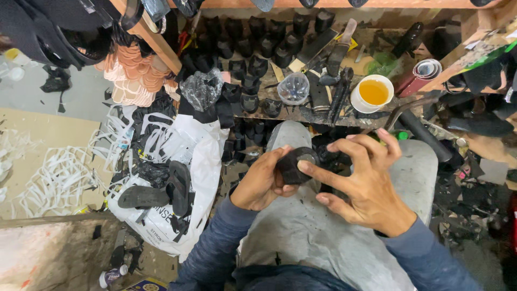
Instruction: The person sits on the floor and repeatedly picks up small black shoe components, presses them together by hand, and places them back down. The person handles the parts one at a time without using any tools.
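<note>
Black and blocky, a shoe heel piece (295, 164) sits in the person's hands above their grey-trousered lap, just in front of the near edge of the workbench (301, 114). The left hand (262, 182) wraps its fingers closed around the heel from the left side. The right hand (366, 180) has its fingers spread and curved, with the thumb tip pressing on the heel's pale top face; it does not grip the piece. On the bench beyond, rows of similar black heels (253, 46) fill the far left part. Near the bench's right end stands a white cup of yellow liquid (372, 92), with dark tools (339, 91) just to its left and a clear plastic bag (294, 88) further left along the near edge. On the floor to the left lies a white printed sack (202, 156) carrying two black sandal soles (161, 191), and white strip offcuts (59, 178) lie beyond it.
</note>
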Demonstrator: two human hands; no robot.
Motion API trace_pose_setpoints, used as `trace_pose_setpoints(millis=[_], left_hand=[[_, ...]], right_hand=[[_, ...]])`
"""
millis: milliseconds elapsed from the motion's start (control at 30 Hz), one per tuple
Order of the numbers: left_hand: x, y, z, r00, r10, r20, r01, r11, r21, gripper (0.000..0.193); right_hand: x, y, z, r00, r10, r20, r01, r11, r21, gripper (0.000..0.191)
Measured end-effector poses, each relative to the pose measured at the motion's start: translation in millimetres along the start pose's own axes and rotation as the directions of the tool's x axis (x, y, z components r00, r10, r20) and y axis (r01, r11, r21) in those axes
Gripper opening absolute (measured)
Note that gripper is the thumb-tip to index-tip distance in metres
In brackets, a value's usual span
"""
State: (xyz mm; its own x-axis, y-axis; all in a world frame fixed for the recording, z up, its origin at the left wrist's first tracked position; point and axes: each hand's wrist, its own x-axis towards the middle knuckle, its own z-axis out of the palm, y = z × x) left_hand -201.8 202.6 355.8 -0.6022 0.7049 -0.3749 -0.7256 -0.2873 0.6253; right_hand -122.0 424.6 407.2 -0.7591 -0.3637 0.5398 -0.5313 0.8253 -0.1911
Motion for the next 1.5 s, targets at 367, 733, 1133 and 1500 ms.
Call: trace_pose_setpoints(millis=[367, 733, 1133, 1500], left_hand=[[14, -19, 14, 0.878, 0.431, -0.209, -0.404, 0.9, 0.163, 0.049], [15, -20, -32, 0.769, 0.618, -0.162, -0.626, 0.78, 0.003, 0.031], [35, -205, -254, 0.337, 0.417, -0.844, -0.187, 0.908, 0.375, 0.055], [105, -248, -267, -0.045, 0.37, -0.928, 0.375, 0.867, 0.328, 0.064]], right_hand=[[13, -35, 9, 0.956, 0.252, -0.148, -0.232, 0.962, 0.141, 0.048], [34, -6, 9, 0.855, 0.418, -0.308, -0.257, 0.855, 0.45, 0.05], [5, 157, 79, 0.756, 0.588, -0.288, -0.34, 0.729, 0.595, 0.035], [-27, 139, 71, 0.737, 0.668, -0.103, -0.476, 0.622, 0.621, 0.033]])
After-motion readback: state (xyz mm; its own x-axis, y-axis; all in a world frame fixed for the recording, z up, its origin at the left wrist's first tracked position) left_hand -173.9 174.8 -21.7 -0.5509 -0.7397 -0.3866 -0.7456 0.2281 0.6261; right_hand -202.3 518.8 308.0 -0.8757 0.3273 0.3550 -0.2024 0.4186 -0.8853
